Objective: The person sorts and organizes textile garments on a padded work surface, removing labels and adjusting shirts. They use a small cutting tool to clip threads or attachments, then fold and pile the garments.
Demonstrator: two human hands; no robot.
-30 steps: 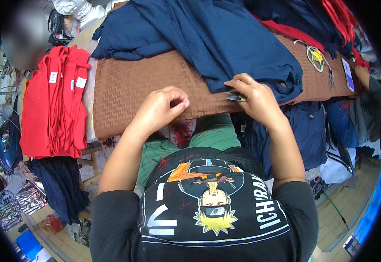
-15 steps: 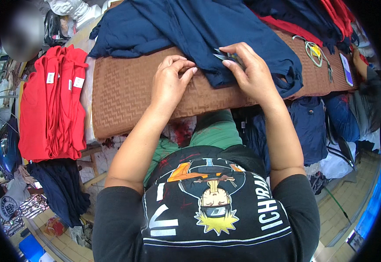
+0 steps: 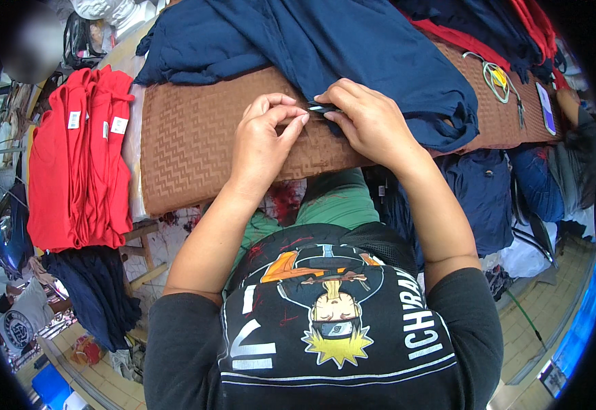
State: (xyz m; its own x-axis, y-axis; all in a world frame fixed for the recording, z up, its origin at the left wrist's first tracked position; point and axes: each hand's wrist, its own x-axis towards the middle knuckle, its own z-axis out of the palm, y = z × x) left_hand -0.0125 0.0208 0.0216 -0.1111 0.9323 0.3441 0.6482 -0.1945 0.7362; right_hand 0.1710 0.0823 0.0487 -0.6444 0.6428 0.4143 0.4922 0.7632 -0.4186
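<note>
A navy garment [image 3: 373, 51] lies spread over the brown textured cloth [image 3: 188, 137] on the table in front of me. My right hand [image 3: 374, 123] is closed round small thread snips [image 3: 318, 108], whose pale blades point left from between thumb and fingers. Just left of their tips, my left hand [image 3: 264, 140] has thumb and forefinger pinched together. Whatever it pinches is too fine to make out. Both hands are over the brown cloth, at the near edge of the navy garment, with the right wrist in front of the garment's lower part.
Red folded garments [image 3: 82, 164] with white tags hang at the table's left end. To the right lie a coiled pale cord [image 3: 499, 78] and a phone [image 3: 545, 109]. More navy and red clothing [image 3: 475, 31] is piled far right. Another person's arm [image 3: 570, 106] shows at the right edge.
My right hand has moved left with the snips, bringing their blades close to the left fingertips. The left hand has stayed nearly in place, still pinching.
</note>
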